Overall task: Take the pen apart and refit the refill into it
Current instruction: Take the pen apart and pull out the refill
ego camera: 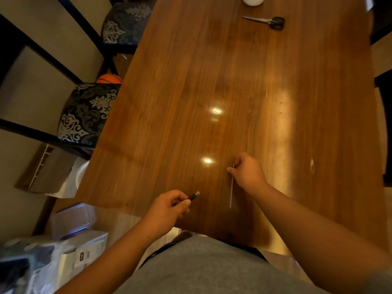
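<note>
My left hand (169, 205) is closed on a short black pen part (193, 196) with a pale tip that pokes out toward the right, just above the wooden table (191, 92). My right hand (247, 174) pinches the upper end of a thin pale refill (231, 190). The refill runs down from my fingers toward the table's near edge, low over the wood. The two hands are about a hand's width apart, and the pieces do not touch.
Black-handled scissors (267, 21) lie at the far end of the table, near a white round object (253, 0). Patterned chairs (87, 115) stand along the left side. Boxes and a plastic container (72, 219) sit on the floor at lower left.
</note>
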The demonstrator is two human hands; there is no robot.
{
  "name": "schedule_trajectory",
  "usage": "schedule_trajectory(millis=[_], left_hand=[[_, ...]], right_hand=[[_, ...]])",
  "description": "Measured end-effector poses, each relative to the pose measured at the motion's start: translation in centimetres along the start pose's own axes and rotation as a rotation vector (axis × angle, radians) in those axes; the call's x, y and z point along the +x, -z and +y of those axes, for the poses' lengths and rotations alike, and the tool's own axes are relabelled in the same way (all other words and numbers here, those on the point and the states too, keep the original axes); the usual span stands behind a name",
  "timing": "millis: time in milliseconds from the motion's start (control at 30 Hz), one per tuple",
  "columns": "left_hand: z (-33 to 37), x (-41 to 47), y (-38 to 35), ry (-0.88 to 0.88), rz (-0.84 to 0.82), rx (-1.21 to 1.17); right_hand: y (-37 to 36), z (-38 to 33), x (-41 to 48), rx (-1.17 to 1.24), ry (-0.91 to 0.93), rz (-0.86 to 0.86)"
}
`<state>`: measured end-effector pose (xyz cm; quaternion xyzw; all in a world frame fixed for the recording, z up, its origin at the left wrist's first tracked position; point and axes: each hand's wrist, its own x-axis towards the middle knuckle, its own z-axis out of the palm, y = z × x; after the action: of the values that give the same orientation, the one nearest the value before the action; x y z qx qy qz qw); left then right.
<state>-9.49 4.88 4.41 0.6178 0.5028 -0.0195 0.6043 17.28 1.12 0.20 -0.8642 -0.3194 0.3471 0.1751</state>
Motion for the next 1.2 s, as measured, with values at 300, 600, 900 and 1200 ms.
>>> schedule_trajectory(millis=[300, 600, 900, 1200], left_hand=[[-0.7, -0.2, 0.6, -0.001, 0.005, -0.025], [-0.6, 0.8, 0.1, 0.046, 0.009, -0.07], [1.8, 4.3, -2.6, 0.022, 0.078, 0.296], [4.1, 7.3, -4.8, -0.033, 0.067, 0.512]], right_hand=[[0.2, -0.2, 1.0, -0.128, 0.026, -0.063], [2.2, 1.2, -1.1, -0.104, 0.058, 0.045], [5.0, 12.4, -8.7, -0.422, -0.004, 0.112], [2.4, 16.1, -11.7, -0.541, -0.06, 0.117]])
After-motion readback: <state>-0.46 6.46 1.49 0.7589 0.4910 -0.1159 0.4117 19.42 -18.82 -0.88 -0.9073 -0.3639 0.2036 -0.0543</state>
